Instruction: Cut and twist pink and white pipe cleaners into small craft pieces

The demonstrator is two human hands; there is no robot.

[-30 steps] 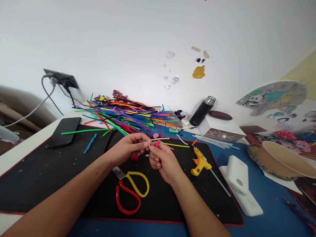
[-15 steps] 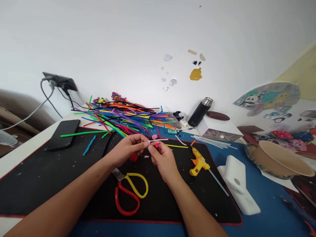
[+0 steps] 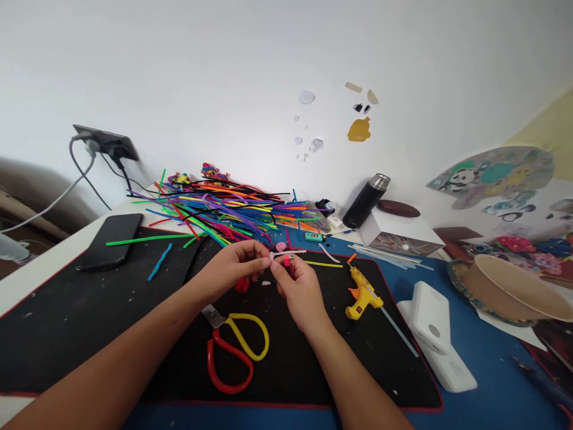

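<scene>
My left hand point(image 3: 244, 263) is closed, thumb and fingertips pinching one end of a pale pink pipe cleaner point(image 3: 293, 252). Against it, the thumb and finger of my right hand point(image 3: 301, 291) meet at the same end. Tucked in my right fingers is a small red lighter point(image 3: 287, 261) with a metal top, mostly hidden. A pink coil point(image 3: 280, 246) lies just beyond the hands, and a small pink scrap point(image 3: 266, 283) sits on the mat between them. Below my left hand lie scissors point(image 3: 242, 346) with one red and one yellow handle, their blades partly under the forearm.
Colourful pipe cleaners point(image 3: 224, 206) are heaped at the back. A yellow glue gun point(image 3: 362, 292) rests on the black mat point(image 3: 170, 358) at right, near white power banks point(image 3: 432, 316). A phone point(image 3: 110, 242) lies left; a black flask point(image 3: 366, 200) leans behind, and a bowl point(image 3: 514, 289) stands far right.
The view has shifted slightly. Both hands keep their pinch at the pink pipe cleaner's end, with only a slight change in the right fingers.
</scene>
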